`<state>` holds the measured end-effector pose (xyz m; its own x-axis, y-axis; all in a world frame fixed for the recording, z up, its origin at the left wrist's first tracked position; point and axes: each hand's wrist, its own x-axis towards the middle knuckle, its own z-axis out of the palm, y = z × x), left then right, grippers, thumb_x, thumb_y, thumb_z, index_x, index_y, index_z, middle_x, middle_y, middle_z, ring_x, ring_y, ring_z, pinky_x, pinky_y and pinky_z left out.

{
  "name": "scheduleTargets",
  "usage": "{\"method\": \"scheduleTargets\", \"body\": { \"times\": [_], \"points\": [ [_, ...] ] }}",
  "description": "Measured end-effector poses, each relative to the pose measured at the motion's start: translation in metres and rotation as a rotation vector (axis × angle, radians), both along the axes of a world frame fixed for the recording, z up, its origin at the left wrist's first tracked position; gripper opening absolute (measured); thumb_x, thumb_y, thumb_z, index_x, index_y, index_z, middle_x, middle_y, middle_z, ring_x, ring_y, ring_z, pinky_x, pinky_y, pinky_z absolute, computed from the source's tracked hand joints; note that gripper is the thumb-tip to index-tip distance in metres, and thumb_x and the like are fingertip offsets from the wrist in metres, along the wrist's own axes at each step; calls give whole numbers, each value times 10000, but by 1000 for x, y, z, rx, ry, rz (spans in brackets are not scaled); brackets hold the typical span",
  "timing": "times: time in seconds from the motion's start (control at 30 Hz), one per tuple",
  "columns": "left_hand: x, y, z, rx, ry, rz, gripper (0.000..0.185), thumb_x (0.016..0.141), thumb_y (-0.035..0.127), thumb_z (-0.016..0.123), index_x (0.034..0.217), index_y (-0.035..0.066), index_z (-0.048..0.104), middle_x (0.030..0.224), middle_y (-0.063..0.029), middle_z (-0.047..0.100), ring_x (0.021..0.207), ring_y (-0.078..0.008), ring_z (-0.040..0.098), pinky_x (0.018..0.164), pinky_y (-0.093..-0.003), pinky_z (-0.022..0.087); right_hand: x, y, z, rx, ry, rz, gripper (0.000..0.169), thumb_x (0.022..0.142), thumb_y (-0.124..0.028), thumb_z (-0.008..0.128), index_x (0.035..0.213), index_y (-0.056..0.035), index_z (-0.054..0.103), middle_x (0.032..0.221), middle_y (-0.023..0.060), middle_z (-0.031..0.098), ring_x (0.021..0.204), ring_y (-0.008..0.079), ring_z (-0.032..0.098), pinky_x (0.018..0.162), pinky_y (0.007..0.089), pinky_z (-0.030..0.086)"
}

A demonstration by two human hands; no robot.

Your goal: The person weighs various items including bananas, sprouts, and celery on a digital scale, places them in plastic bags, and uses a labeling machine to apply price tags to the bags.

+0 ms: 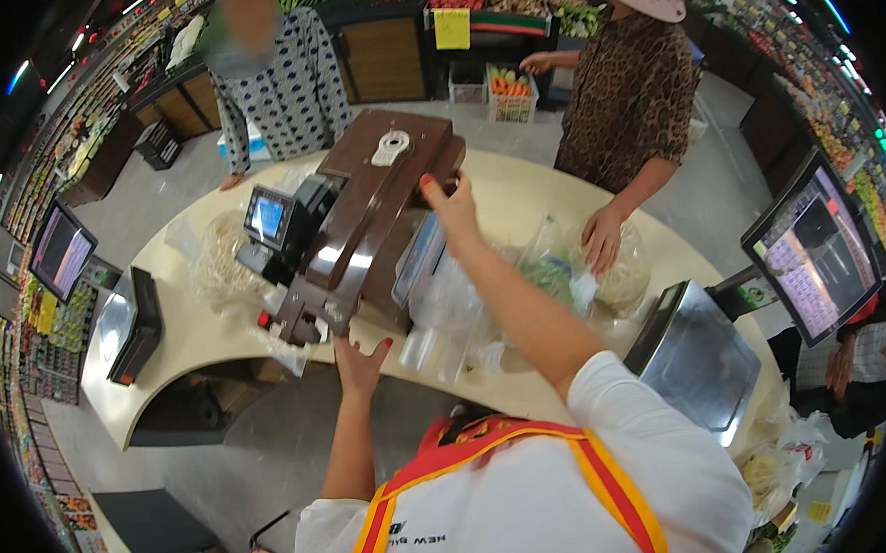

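A long brown machine [379,205] with a glossy housing stands at a slant on the pale counter [517,179]. My right hand [451,212] grips its far right side, the thumb by the housing and the other fingers partly hidden. Below the machine's near end, my left hand [361,367] has its thumb spread. Its fingertips meet or pass behind that end, and whether they grip is unclear. A small device with a lit blue screen [267,214] sits against the machine's left side. Clear plastic bags [452,313] lie under my right forearm.
Across the counter stand a person in a dotted top [276,97] and one in a leopard-print top [614,102], whose hand rests on a filled bag [624,282]. Scales [699,361] with screens [817,249] flank me. A bag of pale strands [224,262] lies left.
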<state>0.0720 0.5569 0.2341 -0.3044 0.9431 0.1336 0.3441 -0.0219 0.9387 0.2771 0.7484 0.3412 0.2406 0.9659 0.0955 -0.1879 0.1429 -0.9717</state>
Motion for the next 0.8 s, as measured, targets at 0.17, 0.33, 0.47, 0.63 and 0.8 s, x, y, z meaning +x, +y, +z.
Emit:
{"method": "scheduleTargets", "body": {
  "times": [0.17, 0.33, 0.47, 0.63, 0.8],
  "points": [
    [-4, 46, -26, -106, 313, -2, 722, 621, 247, 894, 1175, -61, 549, 1116, -159, 633, 943, -239, 606, 772, -347, 495, -30, 10, -6, 38, 172, -139, 724, 834, -323, 721, 1350, 40, 366, 1246, 164, 546, 1107, 234, 539, 974, 337, 408],
    [4, 41, -41, -168, 324, 21, 661, 629, 253, 868, 1121, -72, 569, 1059, -182, 642, 932, -260, 623, 793, -360, 491, -30, 10, -8, 78, 268, -95, 703, 871, -282, 663, 1379, 47, 306, 1262, 153, 515, 1152, 237, 496, 1006, 335, 370],
    [15, 42, -20, -164, 130, -75, 496, 683, 177, 828, 1080, -33, 617, 1032, -141, 657, 945, -243, 626, 851, -347, 477, -27, 8, -7, 92, 289, -74, 656, 894, -236, 603, 1389, 53, 284, 1310, 148, 460, 1193, 228, 448, 1033, 342, 339],
    [18, 41, -3, -448, -182, -137, 377, 768, 129, 782, 1103, 23, 644, 1079, -82, 648, 1049, -184, 584, 902, -332, 445, -29, 2, -6, 55, 328, -59, 680, 896, -200, 585, 1417, 59, 234, 1338, 151, 437, 1209, 226, 438, 1048, 343, 328],
    [7, 42, 58, -698, -183, -296, 475, 811, 235, 771, 1223, 61, 610, 1163, -47, 624, 1096, -195, 563, 985, -338, 405, -31, 1, -6, 63, 375, -60, 665, 894, -170, 570, 1429, 47, 240, 1361, 148, 424, 1217, 221, 426, 1055, 337, 316]
  ]
}}
